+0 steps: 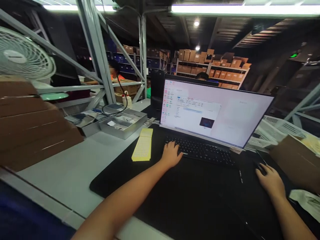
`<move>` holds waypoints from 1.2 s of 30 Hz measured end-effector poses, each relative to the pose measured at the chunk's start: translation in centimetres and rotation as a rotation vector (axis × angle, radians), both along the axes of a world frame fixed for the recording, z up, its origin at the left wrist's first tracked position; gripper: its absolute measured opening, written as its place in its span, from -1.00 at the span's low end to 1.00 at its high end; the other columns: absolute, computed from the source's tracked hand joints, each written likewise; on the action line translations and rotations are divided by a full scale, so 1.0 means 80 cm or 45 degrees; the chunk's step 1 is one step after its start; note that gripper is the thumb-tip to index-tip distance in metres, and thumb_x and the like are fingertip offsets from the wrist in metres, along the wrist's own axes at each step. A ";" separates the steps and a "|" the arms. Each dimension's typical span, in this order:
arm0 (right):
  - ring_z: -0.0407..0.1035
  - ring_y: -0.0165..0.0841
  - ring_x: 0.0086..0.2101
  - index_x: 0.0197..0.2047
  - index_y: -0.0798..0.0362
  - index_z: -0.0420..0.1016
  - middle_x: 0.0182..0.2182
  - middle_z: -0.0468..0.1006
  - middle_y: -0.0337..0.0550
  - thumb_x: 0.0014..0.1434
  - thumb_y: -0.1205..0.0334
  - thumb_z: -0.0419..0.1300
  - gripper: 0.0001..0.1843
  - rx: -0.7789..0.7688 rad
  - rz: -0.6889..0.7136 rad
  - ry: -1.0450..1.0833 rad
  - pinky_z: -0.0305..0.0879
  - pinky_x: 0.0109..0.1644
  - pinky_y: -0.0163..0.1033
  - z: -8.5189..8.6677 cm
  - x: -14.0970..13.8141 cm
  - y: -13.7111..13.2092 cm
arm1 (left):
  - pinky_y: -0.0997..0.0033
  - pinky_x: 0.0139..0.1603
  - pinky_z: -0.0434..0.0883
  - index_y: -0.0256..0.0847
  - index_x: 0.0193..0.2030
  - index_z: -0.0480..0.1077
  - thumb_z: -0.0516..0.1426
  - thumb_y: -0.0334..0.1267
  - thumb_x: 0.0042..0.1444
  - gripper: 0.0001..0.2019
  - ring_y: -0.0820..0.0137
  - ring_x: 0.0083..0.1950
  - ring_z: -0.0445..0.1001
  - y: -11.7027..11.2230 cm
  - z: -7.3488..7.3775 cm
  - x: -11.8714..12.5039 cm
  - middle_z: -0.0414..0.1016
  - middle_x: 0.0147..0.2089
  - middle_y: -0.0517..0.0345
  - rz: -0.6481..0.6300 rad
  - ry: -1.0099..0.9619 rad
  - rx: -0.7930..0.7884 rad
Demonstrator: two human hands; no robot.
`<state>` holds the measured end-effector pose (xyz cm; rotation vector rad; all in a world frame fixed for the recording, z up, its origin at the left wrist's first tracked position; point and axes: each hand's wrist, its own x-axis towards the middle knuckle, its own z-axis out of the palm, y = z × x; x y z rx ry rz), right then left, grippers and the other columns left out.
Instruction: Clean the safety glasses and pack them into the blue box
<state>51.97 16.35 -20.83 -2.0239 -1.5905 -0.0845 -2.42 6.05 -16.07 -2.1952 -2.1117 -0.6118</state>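
Note:
My left hand (171, 154) lies palm down on the left end of a black keyboard (202, 150), fingers spread over the keys. My right hand (270, 178) is cupped over a black mouse (260, 166) on the black desk mat (190, 196). Behind the keyboard stands a wide monitor (215, 111) showing a bright window with a small dark picture. A yellow label sheet (143, 145) lies just left of my left hand.
Stacked brown cardboard (30, 123) and a white fan (22, 55) stand at the left. Metal trays (123, 123) with small parts sit behind the yellow sheet. A cardboard box (296, 160) and white baskets (277, 128) crowd the right. A person sits behind the metal frame (100, 56).

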 end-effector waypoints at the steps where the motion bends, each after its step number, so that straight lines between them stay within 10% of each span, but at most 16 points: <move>1: 0.31 0.17 0.37 0.39 0.17 0.53 0.44 0.35 0.23 0.25 -0.27 -0.10 -0.08 -0.033 -0.034 -0.006 0.24 0.48 0.18 0.002 0.000 -0.002 | -0.16 0.59 0.16 -0.33 0.41 0.42 0.09 -0.02 0.48 -0.47 -0.06 0.57 0.18 0.000 0.000 0.000 0.26 0.53 -0.27 -0.002 -0.004 0.000; 22: 0.26 0.18 0.40 0.33 -0.19 0.56 0.41 0.40 0.16 0.12 -0.31 0.01 -0.18 -0.127 -0.087 0.029 0.24 0.48 0.21 0.000 0.011 0.002 | -0.19 0.59 0.14 -0.35 0.37 0.43 0.09 0.03 0.46 -0.45 -0.09 0.55 0.16 0.000 -0.004 0.000 0.24 0.52 -0.29 -0.038 -0.098 0.005; 36: 0.29 0.15 0.40 0.34 0.05 0.57 0.42 0.39 0.18 0.23 -0.32 -0.10 -0.11 -0.109 -0.065 -0.050 0.31 0.42 0.16 0.007 -0.003 -0.008 | -0.19 0.59 0.15 -0.35 0.39 0.42 0.10 0.01 0.47 -0.45 -0.09 0.56 0.16 0.002 -0.005 -0.001 0.26 0.53 -0.29 -0.028 -0.066 0.009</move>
